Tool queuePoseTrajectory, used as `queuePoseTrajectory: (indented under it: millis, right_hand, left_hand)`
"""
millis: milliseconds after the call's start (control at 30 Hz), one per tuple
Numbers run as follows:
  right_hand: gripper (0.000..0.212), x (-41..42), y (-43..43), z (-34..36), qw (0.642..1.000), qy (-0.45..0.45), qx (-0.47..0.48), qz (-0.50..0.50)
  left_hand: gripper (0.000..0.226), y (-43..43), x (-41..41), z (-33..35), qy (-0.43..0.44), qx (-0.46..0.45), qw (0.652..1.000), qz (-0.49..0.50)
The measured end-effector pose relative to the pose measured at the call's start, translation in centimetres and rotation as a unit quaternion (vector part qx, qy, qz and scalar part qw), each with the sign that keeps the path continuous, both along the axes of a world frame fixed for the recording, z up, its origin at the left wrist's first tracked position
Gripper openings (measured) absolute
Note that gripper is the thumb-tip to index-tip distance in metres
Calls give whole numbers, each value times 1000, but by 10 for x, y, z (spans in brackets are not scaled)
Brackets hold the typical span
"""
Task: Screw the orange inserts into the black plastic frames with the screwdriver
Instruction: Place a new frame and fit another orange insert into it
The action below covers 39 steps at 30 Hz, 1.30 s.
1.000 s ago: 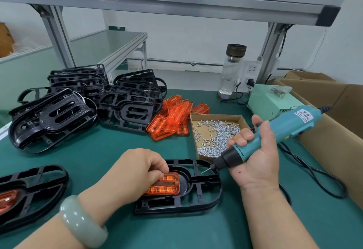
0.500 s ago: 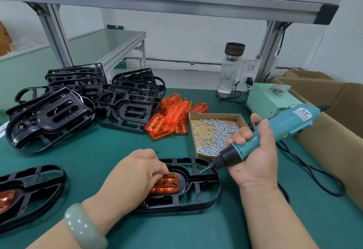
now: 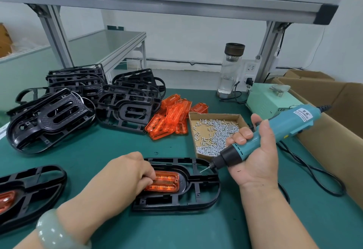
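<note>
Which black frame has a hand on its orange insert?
The front-centre frame: the left hand holds its insert. The insert in the front-left frame lies untouched; the piled frames sit behind.

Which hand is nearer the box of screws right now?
Right. The right hand, gripping the screwdriver, is at the box's near right corner; the left hand holds the insert in the frame, nearer the person.

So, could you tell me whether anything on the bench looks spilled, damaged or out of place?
Nothing looks spilled or damaged. The screws sit inside their cardboard tray. The spare black frames are heaped loosely, some tilted, and the spare orange inserts lie jumbled beside them.
</note>
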State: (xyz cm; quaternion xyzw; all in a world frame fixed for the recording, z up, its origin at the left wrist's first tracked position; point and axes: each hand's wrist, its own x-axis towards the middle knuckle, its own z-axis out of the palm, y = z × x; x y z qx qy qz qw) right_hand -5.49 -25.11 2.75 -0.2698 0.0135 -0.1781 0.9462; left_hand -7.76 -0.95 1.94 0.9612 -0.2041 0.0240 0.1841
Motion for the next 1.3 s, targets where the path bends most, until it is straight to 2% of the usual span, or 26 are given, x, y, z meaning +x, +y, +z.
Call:
queuePoseTrajectory:
  millis: [233, 533, 767, 967, 1133, 1233, 1300]
  right_hand:
    - [21, 0, 0, -1, 1000, -7, -2, 4]
    - [22, 1, -1, -2, 1000, -9, 1, 5]
    - [22, 2, -2, -1, 1000, -8, 10, 3]
    - [24, 3, -1, -1, 1000, -2, 5, 1]
    - [24, 3, -1, -1, 1000, 0, -2, 2]
    - [24, 4, -2, -1, 1000, -2, -3, 0]
    - [23, 4, -3, -1, 1000, -4, 0, 2]
  left_hand:
    - [14, -5, -8, 13, -127, -70, 989, -5]
    - [16, -4, 10, 8, -180, -59, 981, 33]
    - [15, 26, 46, 2, -115, 24, 968, 220]
    - [22, -9, 76, -3, -92, -15, 978, 189]
    - [33, -33, 103, -8, -38, 14, 982, 186]
    - [21, -37, 107, -8, -23, 38, 980, 196]
    - [11, -38, 105, -11, -33, 21, 980, 196]
